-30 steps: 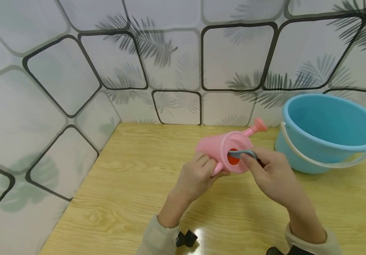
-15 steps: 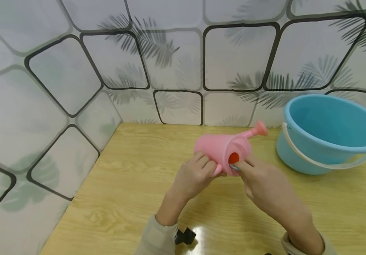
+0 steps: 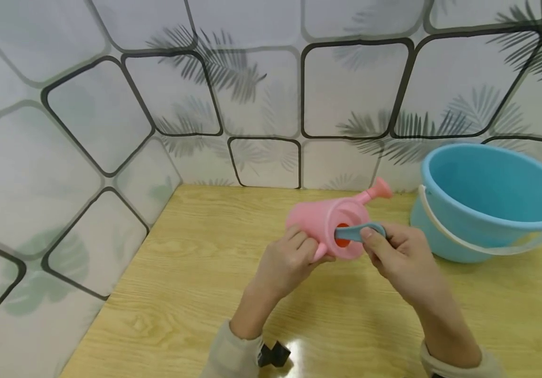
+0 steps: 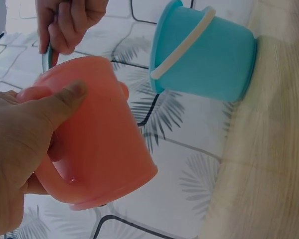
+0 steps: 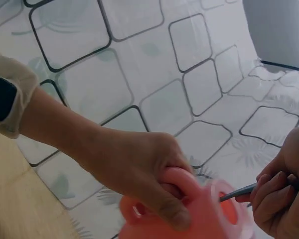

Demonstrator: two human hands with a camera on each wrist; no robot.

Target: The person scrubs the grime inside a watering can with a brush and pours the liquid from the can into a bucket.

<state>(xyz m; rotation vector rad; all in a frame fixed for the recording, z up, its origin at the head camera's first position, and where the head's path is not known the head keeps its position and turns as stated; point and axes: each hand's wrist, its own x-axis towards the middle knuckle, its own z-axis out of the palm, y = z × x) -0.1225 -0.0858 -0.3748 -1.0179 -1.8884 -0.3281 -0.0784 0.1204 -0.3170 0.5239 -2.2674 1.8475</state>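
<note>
My left hand (image 3: pixel 286 265) grips a pink watering can (image 3: pixel 310 215) by its handle, the thumb lying on the body in the left wrist view. The can is held tilted on its side, its mouth facing right and its spout (image 3: pixel 378 190) pointing to the back right. In my right hand (image 3: pixel 407 265) is a slim blue-grey tool (image 3: pixel 352 232), pinched between thumb and fingers at its rounded end. The tool's far end reaches into the can's mouth and is hidden there; its kind cannot be told. Something red (image 3: pixel 343 243) shows inside the mouth.
A light-blue bucket (image 3: pixel 464 239) with a white handle (image 3: pixel 455 233) stands at the right, close behind my right hand. Patterned walls (image 3: pixel 261 94) rise at the back and left of the wooden tabletop (image 3: pixel 195 252).
Half a second ago the right hand was at the can's mouth with most of the tool inside. It has drawn back to the right, and more of the tool shows.
</note>
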